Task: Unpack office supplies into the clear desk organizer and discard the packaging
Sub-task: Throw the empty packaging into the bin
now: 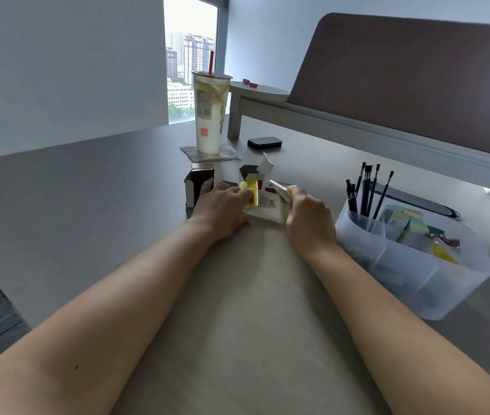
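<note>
On the grey surface (88,190), both hands meet over a small white carton (264,206) with a yellow flap, the left hand (222,205) pinching that flap and the right hand (306,214) seemingly in a grasping grip on its far end, with the clear organizer (417,265) just to the right.

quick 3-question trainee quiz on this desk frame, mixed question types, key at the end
1. True or false: the black pens lie flat on the desk.
2. Multiple choice: the clear organizer sits A) left of both hands, B) right of both hands, C) between them.
3. Short answer: what do the left hand and right hand grip?

Key
1. False; they stand upright in an organizer compartment.
2. B
3. The small white and yellow package, one hand on each side.
</note>
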Motion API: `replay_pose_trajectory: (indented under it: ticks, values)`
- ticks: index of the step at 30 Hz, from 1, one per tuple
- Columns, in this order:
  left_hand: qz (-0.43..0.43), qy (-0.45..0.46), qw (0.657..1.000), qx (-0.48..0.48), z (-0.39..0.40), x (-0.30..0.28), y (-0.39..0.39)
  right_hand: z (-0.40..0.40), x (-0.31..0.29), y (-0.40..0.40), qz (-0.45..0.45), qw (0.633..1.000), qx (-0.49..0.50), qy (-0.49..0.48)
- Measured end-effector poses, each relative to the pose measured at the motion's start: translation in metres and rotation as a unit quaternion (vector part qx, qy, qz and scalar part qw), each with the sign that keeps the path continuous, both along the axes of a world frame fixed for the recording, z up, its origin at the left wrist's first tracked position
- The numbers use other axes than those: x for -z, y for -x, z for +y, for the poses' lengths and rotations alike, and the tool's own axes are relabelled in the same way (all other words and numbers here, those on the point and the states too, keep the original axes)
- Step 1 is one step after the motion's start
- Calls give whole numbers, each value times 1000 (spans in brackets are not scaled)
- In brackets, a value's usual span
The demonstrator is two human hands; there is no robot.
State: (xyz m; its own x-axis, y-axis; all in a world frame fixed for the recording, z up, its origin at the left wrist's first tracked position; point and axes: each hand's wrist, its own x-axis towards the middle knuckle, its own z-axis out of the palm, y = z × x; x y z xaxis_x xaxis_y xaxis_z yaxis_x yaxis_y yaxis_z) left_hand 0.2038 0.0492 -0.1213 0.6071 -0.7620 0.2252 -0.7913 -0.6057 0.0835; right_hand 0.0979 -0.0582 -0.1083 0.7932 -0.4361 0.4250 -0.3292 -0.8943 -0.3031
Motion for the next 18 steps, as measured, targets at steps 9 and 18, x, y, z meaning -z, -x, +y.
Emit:
replay_pose_trajectory:
  ticks: [9, 18]
  values:
    - [-127, -69, 988, 48, -3, 4, -3, -1, 1, -1, -5, 1000, 3, -9]
    - [-180, 95, 978, 47, 38, -15, 20, 14, -12, 12, -32, 999, -34, -16]
